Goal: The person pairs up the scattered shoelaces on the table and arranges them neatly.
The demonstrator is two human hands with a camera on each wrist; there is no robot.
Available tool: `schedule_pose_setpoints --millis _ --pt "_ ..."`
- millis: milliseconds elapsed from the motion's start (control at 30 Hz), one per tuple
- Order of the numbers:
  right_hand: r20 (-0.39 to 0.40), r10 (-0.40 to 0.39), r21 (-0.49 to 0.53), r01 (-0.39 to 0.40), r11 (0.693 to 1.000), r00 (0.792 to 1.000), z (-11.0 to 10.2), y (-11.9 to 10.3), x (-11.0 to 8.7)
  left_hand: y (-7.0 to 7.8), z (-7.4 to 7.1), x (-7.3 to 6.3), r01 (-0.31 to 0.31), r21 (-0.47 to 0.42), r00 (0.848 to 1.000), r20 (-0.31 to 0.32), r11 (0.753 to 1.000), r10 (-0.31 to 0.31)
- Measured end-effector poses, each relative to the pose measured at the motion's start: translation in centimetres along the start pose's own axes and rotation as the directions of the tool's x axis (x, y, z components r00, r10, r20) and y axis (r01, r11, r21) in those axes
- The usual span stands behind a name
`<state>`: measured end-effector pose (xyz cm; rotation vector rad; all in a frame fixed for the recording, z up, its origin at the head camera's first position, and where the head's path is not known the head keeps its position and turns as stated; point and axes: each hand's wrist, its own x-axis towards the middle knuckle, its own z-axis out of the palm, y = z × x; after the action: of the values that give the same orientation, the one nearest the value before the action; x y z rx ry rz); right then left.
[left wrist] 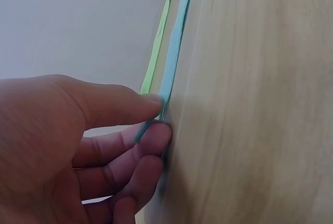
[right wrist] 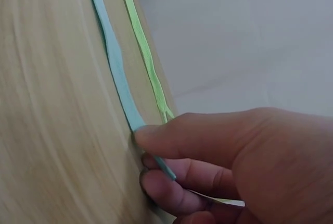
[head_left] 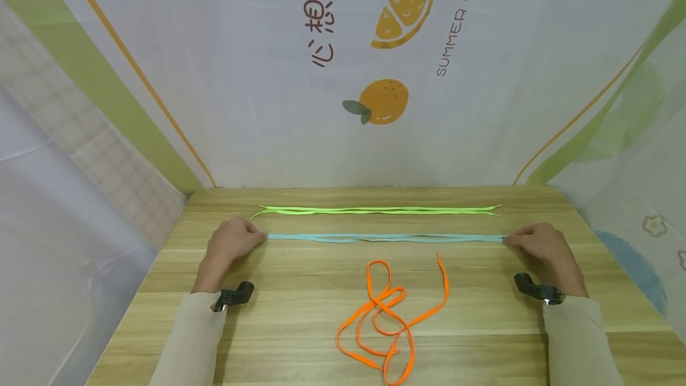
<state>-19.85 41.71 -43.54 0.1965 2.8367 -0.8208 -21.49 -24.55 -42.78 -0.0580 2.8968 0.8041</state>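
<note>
A light blue shoelace [head_left: 375,237] lies folded in long strands across the table, stretched straight between both hands. My left hand [head_left: 234,238] pinches its left end between thumb and fingertips; in the left wrist view the lace's tip [left wrist: 143,131] pokes out below the thumb. At the other end my right hand [head_left: 542,243] pinches the lace the same way, with a tip [right wrist: 166,168] showing past the thumb in the right wrist view. Just beyond, a yellow-green shoelace [head_left: 375,211] is laid out in parallel strands. Nearer the front, an orange shoelace [head_left: 409,332] lies in loose tangled loops.
The wooden table [head_left: 289,302] ends at the back against a white printed cloth [head_left: 257,106]. Cloth also hangs at the left and right sides. Each wrist wears a black camera mount, the left one [head_left: 236,295] and the right one [head_left: 536,289].
</note>
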Motion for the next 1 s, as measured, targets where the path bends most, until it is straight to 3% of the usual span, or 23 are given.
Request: schedule_pose_setpoints --millis 500,733,1000 --pt "0.003 0.024 0.0 -0.024 1.0 1.0 -1.0 1.0 -0.7 -1.3 -0.7 0.1 0.005 -0.001 1.0 -0.018 1.0 -0.005" --pt "-0.018 -0.001 -0.006 0.001 1.0 1.0 -1.7 1.0 -0.8 -0.5 -1.4 -0.6 -0.01 -0.005 0.999 -0.049 1.0 0.01" --pt "-0.054 -0.063 0.013 0.064 0.998 0.997 -2.1 -1.7 -1.4 1.7 -1.3 -1.0 -0.099 -0.006 0.989 -0.108 0.995 0.098"
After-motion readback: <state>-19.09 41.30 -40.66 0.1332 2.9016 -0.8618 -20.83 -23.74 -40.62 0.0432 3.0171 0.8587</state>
